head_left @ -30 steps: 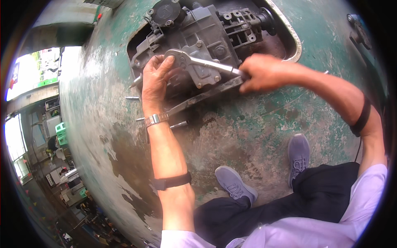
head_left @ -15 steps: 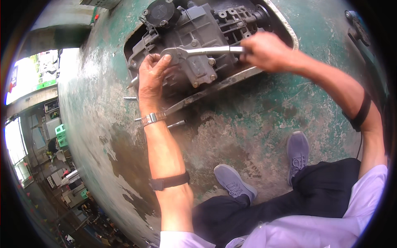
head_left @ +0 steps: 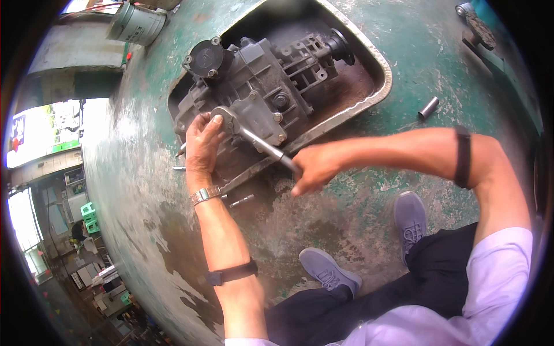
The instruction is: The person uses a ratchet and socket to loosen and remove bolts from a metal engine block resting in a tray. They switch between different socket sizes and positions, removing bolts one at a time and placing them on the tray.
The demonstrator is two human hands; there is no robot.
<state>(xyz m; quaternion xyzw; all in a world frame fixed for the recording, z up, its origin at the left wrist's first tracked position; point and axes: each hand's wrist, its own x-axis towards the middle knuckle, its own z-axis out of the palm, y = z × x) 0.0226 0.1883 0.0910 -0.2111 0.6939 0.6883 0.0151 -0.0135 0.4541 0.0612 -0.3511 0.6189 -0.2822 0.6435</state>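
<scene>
While the left hand and right hand clasp a wrench, a bucket and green stools edge the patchy floor.

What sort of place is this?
Probably a repair workshop: a grey metal machine, maybe a gearbox, sits in a big dark metal tray, and the person's right hand holds a long silver wrench.

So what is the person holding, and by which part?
A ratchet wrench: the right hand grips its handle, and the left hand holds its round head, thumb on top.
</scene>
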